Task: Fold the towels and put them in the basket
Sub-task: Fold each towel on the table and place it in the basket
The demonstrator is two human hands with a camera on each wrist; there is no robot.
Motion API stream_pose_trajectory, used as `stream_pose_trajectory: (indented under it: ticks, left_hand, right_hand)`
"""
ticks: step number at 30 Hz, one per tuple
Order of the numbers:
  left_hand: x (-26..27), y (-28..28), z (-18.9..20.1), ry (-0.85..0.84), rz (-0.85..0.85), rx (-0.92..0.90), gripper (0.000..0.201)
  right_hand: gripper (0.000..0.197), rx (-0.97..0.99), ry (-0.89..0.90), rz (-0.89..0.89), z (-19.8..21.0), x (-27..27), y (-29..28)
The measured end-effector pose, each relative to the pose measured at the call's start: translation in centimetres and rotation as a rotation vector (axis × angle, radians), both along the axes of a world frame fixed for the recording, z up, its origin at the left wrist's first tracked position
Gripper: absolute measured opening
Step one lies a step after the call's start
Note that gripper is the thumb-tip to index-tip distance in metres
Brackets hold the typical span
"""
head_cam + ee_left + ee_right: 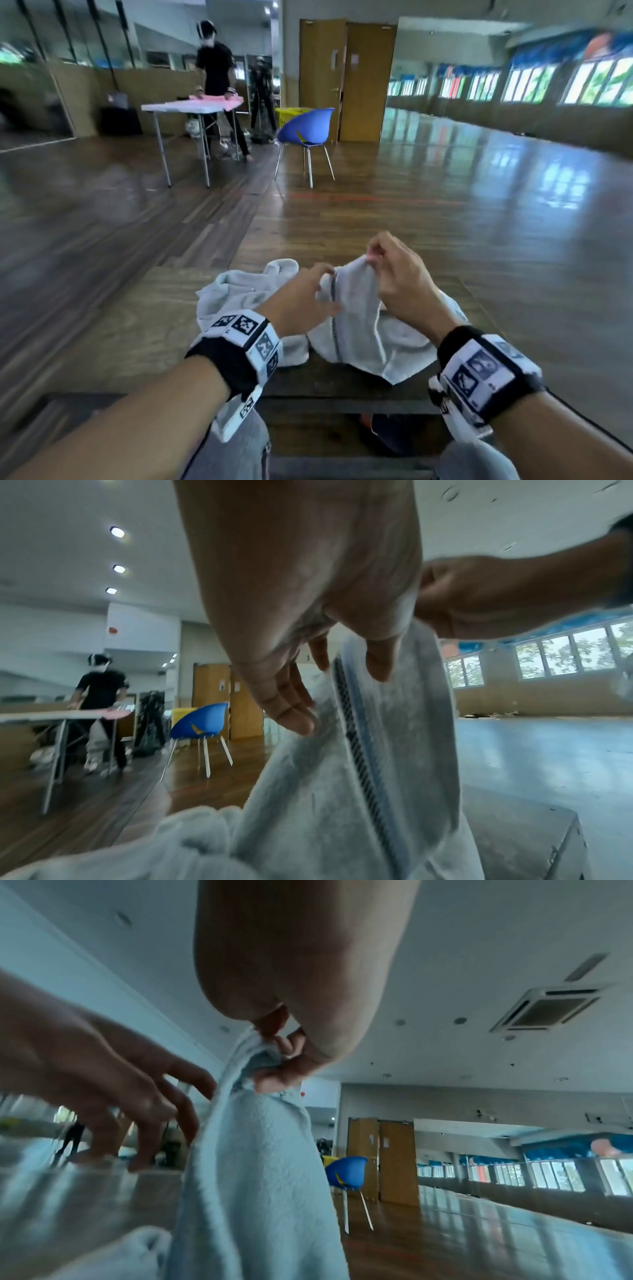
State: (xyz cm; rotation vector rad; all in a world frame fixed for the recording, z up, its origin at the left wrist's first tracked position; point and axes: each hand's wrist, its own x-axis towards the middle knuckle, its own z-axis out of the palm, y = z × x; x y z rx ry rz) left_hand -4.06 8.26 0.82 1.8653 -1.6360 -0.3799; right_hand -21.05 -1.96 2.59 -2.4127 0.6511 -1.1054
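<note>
while the right hand (399,274) pinched the towel (356,318) corner, lifted above the worktop (137,335) at 12 o'clock, the left hand (301,301) reached open-fingered for its striped edge; unfolding step; next move: grip a second corner.

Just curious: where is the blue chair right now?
In the head view, the blue plastic chair stands far ahead, centre, before the wooden doors.
</note>
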Motion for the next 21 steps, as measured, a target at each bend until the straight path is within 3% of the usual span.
stream_pose_trajectory:
  ticks: [2, 5, 7, 9, 10, 11, 13, 14, 18, 21]
  left_hand:
    - [-1.1, 0.2, 1.2, 0.028, -0.037, -0.079, 0.046]
    - [-2.0, 0.3, 2.8, 0.031, 0.017, -0.206, 0.009]
    - [-2.3, 0.5, 3.8, 0.101, 0.116, -0.286, 0.017]
    - [-2.6, 0.6, 5.0, 0.231, 0.170, -0.334, 0.029]
    - [-2.7, 0.6, 5.6, 0.263, 0.179, -0.350, 0.033]
    - [-2.8, 0.5, 6.0, 0.269, 0.185, -0.360, 0.036]
    - [-2.9, 0.2, 6.7, 0.243, 0.181, -0.356, 0.037]
    - [-2.7, 0.1, 6.9, 0.227, 0.174, -0.349, 0.035]
    - [-0.8, -0.4, 7.1, 0.173, 0.164, -0.289, 0.025]
    - [0.2, -0.6, 6.1, 0.042, 0.257, -0.253, 0.025]
  right_hand:
    - [0.024, 0.021, -0.118, 0.108, 2.5, -0.3, 1.3]
    - [0.021, 0.081, -0.198, 0.185, 4.3, -0.8, 2.4]
    - [0.012, 0.180, -0.279, 0.221, 4.3, -1.2, 3.3]
    - [0.053, 0.271, -0.257, 0.162, 3.1, -1.8, 3.6]
    - [0.067, 0.309, -0.155, 0.112, 2.4, -2.0, 3.5]
    - [0.065, 0.348, -0.034, 0.085, 1.6, -2.1, 3.5]
    - [0.019, 0.341, 0.150, 0.041, 0.2, -1.9, 3.0]
    - [0.014, 0.285, 0.178, -0.006, -0.2, -1.8, 2.4]
    - [0.019, 0.179, 0.075, -0.193, 0.5, -1.7, -0.4]
    - [0.024, 0.116, 0.010, -0.164, 2.5, -1.8, -1.1]
